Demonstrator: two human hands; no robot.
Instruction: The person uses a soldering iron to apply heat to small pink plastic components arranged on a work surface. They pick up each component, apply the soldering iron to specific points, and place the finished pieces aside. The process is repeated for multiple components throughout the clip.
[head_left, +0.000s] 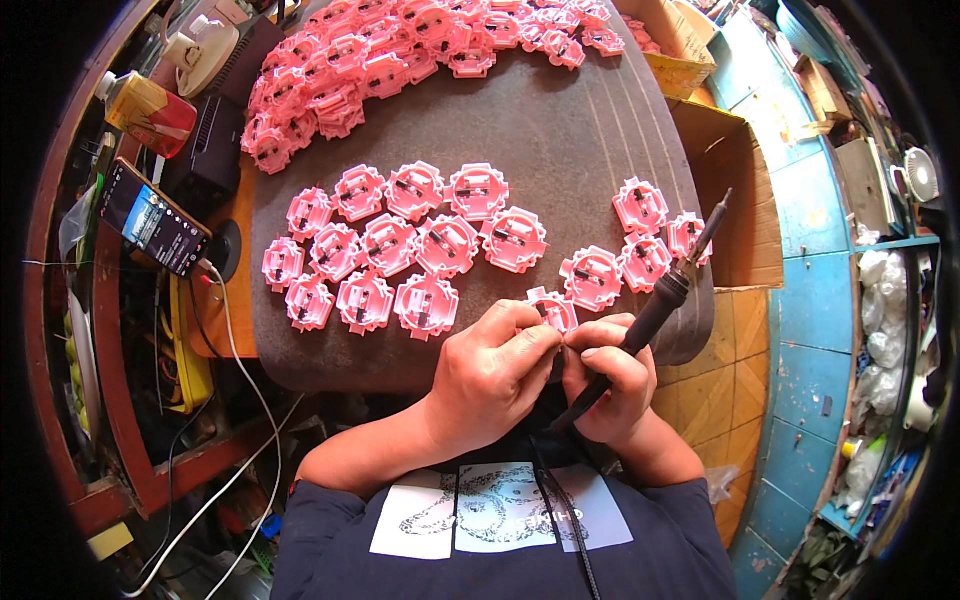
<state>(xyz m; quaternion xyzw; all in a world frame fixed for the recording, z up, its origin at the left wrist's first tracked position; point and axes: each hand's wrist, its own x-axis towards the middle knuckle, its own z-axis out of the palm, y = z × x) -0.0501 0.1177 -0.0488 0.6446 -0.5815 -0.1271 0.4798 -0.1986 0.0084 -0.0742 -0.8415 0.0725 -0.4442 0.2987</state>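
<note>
My left hand [488,372] is closed in a pinch near the front edge of the table, its fingertips meeting those of my right hand. What sits between the fingertips is too small to make out. A black soldering iron [656,316] lies across my right hand [618,392], held by its handle, with the metal tip pointing up and to the right. Just beyond my fingertips is a pink round plastic housing [553,309], partly hidden by them. Similar pink housings [592,278] with small dark parts inside lie to the right, and several more [446,246] stand in rows at left.
A large heap of pink housings [385,62] covers the far side of the dark table [520,110]. At left are a lit phone [152,220] on a stand, a white cable [240,350] and a bottle [150,112]. An open cardboard box [738,200] stands at right.
</note>
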